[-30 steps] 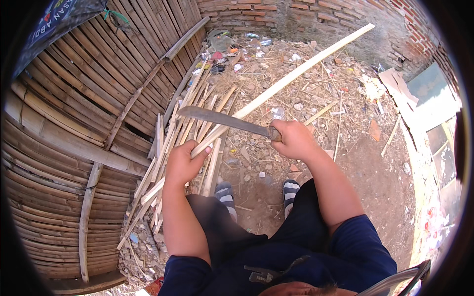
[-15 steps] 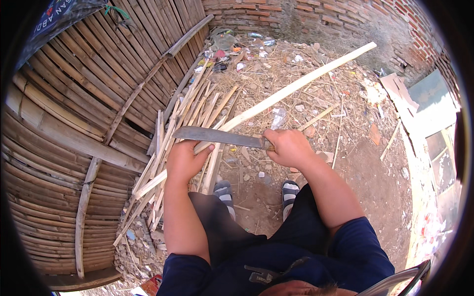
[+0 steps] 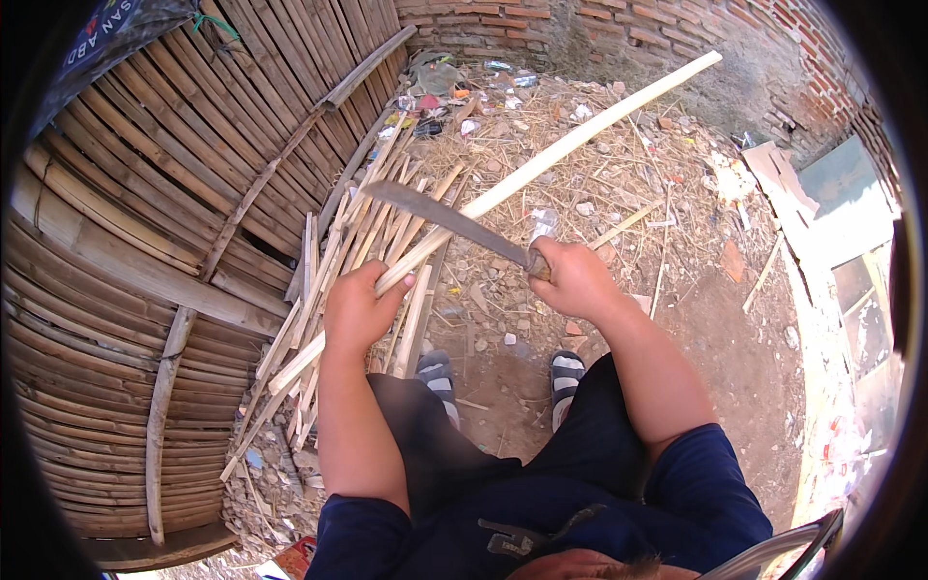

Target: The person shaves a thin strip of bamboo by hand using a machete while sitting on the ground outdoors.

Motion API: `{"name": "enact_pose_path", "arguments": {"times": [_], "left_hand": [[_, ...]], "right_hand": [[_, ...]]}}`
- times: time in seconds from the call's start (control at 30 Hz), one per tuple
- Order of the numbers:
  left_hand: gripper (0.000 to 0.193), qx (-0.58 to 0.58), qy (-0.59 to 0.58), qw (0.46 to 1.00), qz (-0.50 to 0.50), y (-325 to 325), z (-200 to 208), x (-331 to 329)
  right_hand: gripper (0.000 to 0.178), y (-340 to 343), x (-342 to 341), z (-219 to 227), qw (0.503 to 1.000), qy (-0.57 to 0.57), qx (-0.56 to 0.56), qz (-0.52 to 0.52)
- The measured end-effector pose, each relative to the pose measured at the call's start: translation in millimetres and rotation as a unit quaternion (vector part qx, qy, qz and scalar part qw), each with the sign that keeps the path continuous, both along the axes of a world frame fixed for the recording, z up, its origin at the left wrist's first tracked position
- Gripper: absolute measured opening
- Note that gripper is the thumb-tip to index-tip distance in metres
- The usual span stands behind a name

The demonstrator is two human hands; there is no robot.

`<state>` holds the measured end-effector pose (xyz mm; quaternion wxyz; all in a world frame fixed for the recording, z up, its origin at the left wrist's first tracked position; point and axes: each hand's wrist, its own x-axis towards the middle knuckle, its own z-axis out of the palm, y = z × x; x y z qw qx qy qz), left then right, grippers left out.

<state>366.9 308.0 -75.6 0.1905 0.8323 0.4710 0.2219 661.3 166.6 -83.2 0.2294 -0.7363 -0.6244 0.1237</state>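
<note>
My left hand [image 3: 362, 305] is closed round a long pale wooden strip [image 3: 580, 143], perhaps split bamboo, which slants up to the far right. Its lower end passes behind that hand toward the near left. My right hand [image 3: 577, 277] grips the short handle of a machete [image 3: 447, 220]. The broad grey blade points to the far left and crosses over the strip just beyond my left hand. Whether the blade touches the strip, I cannot tell.
Several similar strips [image 3: 387, 217] lie in a heap at the left, beside a bamboo slat wall [image 3: 116, 290]. Rubble, straw and litter cover the ground [image 3: 512, 159] up to a brick wall [image 3: 657, 24]. A pale board [image 3: 778, 184] lies at the right.
The machete has swung so its tip sits farther away and its handle slightly nearer me. The wooden strip's far end has risen a little, and my left hand has shifted slightly.
</note>
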Motion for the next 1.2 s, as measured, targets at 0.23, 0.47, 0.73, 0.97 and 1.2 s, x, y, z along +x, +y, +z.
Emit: {"name": "enact_pose_path", "arguments": {"times": [0.23, 0.47, 0.73, 0.97, 1.2], "left_hand": [[0.044, -0.026, 0.006, 0.999, -0.041, -0.7, 6.5, -8.6], [0.045, 0.002, 0.013, 0.999, -0.041, 2.2, 3.8, -10.3], [0.044, 0.169, -0.072, 0.977, -0.111, 18.2, -35.8, -5.9], [0.042, 0.028, 0.0, 1.0, -0.008, 4.6, 1.6, -12.4], [0.04, 0.054, -0.01, 0.998, -0.016, -0.4, -3.6, 3.1]], "right_hand": [[0.032, 2.6, 16.3, 4.8, 0.999, -0.001, 0.028, -0.016], [0.03, -5.5, 50.0, 11.2, 0.981, 0.113, 0.066, -0.143], [0.029, 2.7, -5.8, -0.7, 0.995, -0.048, -0.031, 0.088], [0.032, 3.9, 63.3, -0.5, 0.971, 0.113, 0.115, -0.177], [0.029, -0.5, 13.5, -13.7, 0.999, 0.031, 0.016, 0.038]]}}
